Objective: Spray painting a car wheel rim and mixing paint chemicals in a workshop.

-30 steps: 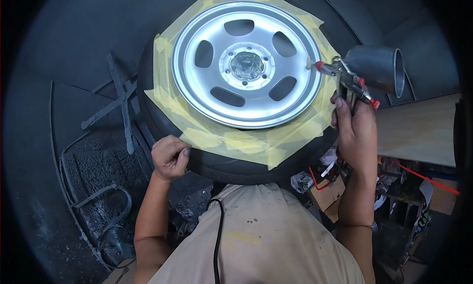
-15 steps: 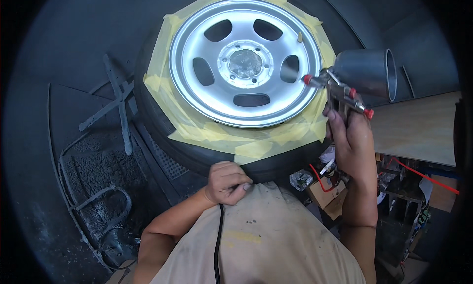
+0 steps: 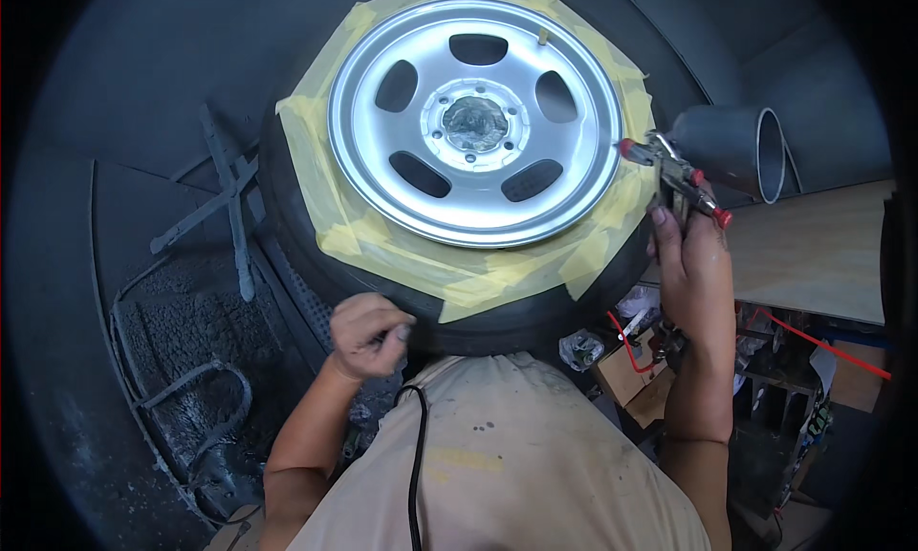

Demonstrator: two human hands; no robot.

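Observation:
A silver wheel rim [image 3: 459,190] with oval openings lies face up inside a black tyre [image 3: 293,207]. Yellow masking tape [image 3: 382,258] covers the tyre around the rim. My right hand [image 3: 696,255] grips a spray gun [image 3: 674,169] with red fittings, held beside the rim's right edge. Its nozzle points left across the rim, and a grey metal cup [image 3: 732,150] is attached to it. My left hand [image 3: 368,336] is closed, fingers curled, at the tyre's near-left edge. Nothing shows in it; whether it touches the rubber I cannot tell.
A dark cross-shaped stand [image 3: 232,197] stands at left, above a crusted dark mat [image 3: 182,331]. On the right are a wooden board [image 3: 813,250], a cardboard box [image 3: 626,374] and a red hose [image 3: 832,348]. A black cord [image 3: 418,455] runs down my shirt.
The wheel has turned counterclockwise, tape included. My left hand has shifted left along the tyre's edge. My right hand and the spray gun have moved slightly right; the mist at its nozzle no longer shows.

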